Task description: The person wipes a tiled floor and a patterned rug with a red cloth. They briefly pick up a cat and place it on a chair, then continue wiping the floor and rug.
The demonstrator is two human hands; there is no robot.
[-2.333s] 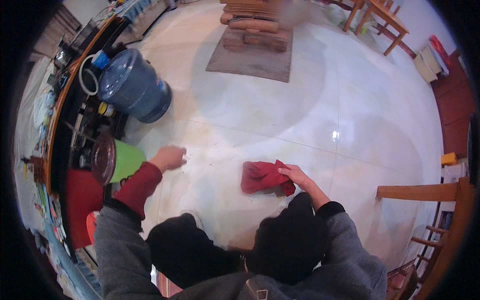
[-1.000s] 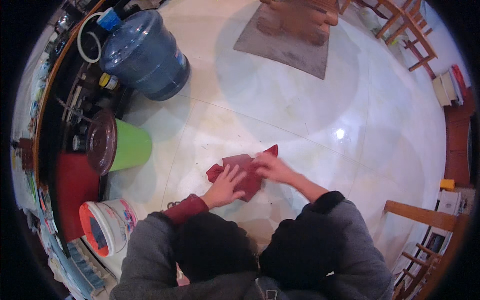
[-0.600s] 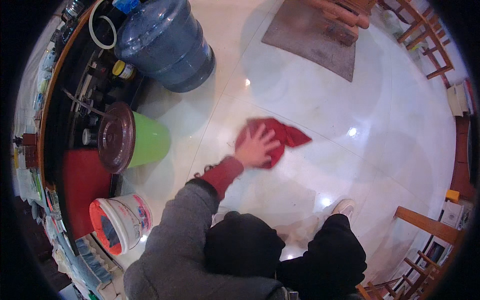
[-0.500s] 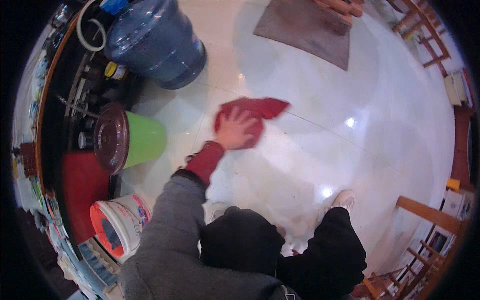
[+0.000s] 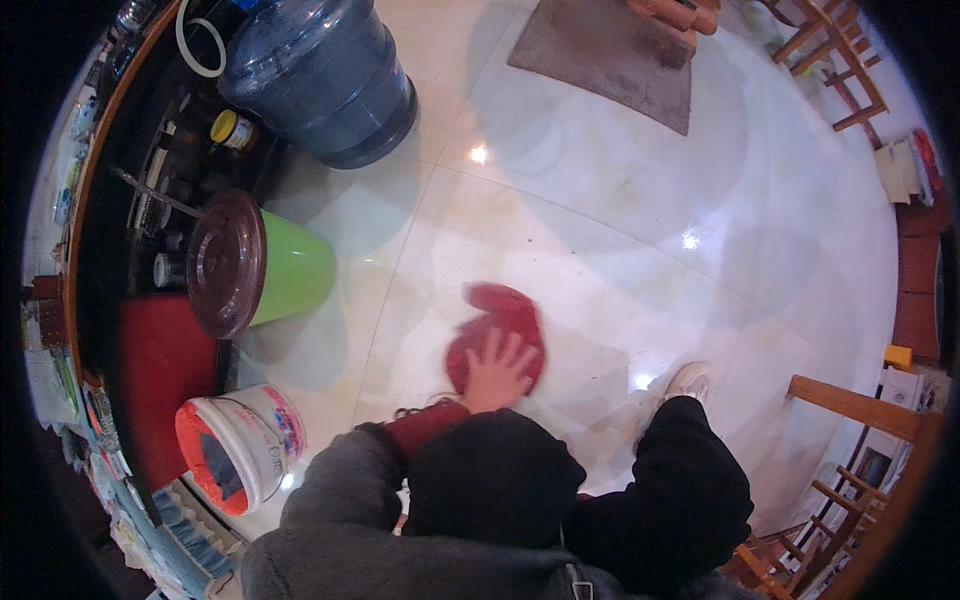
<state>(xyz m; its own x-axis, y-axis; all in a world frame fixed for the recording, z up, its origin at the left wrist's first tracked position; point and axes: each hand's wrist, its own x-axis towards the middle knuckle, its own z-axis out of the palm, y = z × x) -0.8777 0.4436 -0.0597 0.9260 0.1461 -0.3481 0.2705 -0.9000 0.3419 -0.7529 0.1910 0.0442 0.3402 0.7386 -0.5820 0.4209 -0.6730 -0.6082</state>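
The left hand [image 5: 494, 378] is spread flat on the red cloth [image 5: 512, 316], down on the pale floor [image 5: 615, 270]. The right hand is hidden, so I cannot tell about it.

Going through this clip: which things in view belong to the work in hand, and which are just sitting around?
In use:
- left hand, fingers spread on the cloth
- red cloth
- pale tiled floor under it

Apparently just sitting around, untouched:
- blue water bottle
- green bin with brown lid
- white bucket
- grey mat
- yellow-lidded jar
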